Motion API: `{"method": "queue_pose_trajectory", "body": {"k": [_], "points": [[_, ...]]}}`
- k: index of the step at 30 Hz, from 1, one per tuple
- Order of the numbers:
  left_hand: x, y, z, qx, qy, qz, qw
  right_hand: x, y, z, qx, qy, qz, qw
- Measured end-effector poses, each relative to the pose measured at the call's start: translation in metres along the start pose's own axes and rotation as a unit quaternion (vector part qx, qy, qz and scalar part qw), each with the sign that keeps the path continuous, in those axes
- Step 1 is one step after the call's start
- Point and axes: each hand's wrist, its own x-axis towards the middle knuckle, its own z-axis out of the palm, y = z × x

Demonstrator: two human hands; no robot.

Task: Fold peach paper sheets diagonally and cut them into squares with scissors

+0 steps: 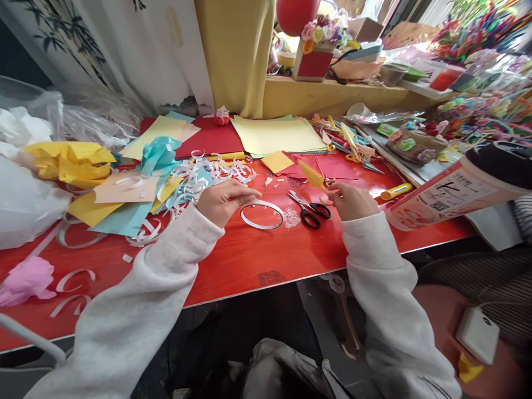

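My right hand [353,200] is closed on a piece of yellow paper [311,175] that comes to a point and is raised above the red table. My left hand [226,203] is held in a pinch, thumb and forefinger together; anything between the tips is too small to make out. Between the hands lies a thin, nearly used-up roll of white tape [262,227], close under my left fingertips. Scissors with black handles [311,217] rest open to the right of the roll, near my right hand. Thin clear scraps [291,218] lie between the roll and the scissors.
White paper strips [199,176] and crumpled teal paper [160,155] heap up at the left. Yellow sheets [278,134] lie at the back, with red squares [338,166] before them. A large cup [453,191] tilts at the right, beside a yellow tube [396,192].
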Motion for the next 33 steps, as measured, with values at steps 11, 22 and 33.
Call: {"method": "queue_pose_trajectory", "body": {"k": [11,22,33], "points": [[-0.005,0.006,0.004,-0.053,0.022,0.004,0.998,-0.03,-0.117,0.002,0.425,-0.265,-0.146,0.853],[-0.008,0.013,0.009,0.073,0.091,0.042,0.992,-0.029,-0.121,0.006,0.438,-0.222,-0.074,0.868],[-0.004,0.008,0.007,0.166,0.047,0.128,0.977,-0.044,-0.122,0.006,0.265,-0.087,-0.129,0.952]]}}
